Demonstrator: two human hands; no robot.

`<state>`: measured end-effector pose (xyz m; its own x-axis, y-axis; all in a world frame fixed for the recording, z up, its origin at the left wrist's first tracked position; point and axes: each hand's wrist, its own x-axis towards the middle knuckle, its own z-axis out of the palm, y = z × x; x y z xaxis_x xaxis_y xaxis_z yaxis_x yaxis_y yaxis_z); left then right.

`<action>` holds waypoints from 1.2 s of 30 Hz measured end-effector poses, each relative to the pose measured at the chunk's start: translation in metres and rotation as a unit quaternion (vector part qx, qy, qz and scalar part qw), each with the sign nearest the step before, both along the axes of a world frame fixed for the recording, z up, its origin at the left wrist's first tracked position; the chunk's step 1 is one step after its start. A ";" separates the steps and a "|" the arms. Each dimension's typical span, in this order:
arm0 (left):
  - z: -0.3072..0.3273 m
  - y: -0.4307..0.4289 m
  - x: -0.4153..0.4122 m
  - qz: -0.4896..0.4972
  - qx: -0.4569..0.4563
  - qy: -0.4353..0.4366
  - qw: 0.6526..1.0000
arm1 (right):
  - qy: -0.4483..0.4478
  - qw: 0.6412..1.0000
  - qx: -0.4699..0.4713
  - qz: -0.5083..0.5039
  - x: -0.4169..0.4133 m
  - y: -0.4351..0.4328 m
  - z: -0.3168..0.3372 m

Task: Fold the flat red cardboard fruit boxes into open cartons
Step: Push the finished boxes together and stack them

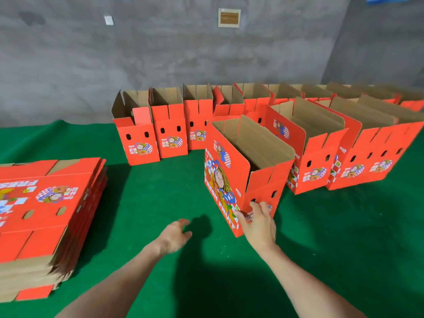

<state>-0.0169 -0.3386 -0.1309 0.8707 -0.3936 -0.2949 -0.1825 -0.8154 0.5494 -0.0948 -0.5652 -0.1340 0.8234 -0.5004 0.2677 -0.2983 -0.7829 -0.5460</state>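
Carton (231,171): upright, open-topped, on the cloth (160,191), just before the folded rows (169,134).
Right hand (258,223): spread flat over its near corner, thumb on the long side, fingers on the end.
Left hand (174,235): loose, empty, above the cloth.
Flats (46,203): stacked at left.

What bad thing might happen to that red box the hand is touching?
Only the right hand touches the carton, low at its near corner, while the left hand hovers free. A shove there might tip or twist the tall, empty carton. It also stands close to the next carton, so sliding it could knock that one out of line.
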 end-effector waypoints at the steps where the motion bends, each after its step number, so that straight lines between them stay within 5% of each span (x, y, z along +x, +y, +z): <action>1: -0.003 -0.007 0.005 -0.007 0.014 -0.004 1.000 | 0.018 1.000 0.014 -0.002 0.007 0.001 0.004; 12: -0.044 -0.065 0.071 -0.080 0.157 -0.039 0.984 | 0.092 0.993 0.050 -0.045 0.077 -0.053 0.024; 24: -0.044 -0.132 0.114 -0.082 0.247 0.020 0.965 | 0.092 0.987 0.019 -0.127 0.126 -0.170 0.020; 36: -0.050 -0.131 0.110 -0.056 0.245 0.028 0.967 | 0.073 0.988 0.020 -0.136 0.155 -0.200 0.032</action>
<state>0.0932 -0.4691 -0.1809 0.8081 -0.2859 -0.5150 -0.2665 -0.9572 0.1132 0.0603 -0.7657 -0.1025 0.6858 -0.7158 0.1317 -0.5719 -0.6419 -0.5108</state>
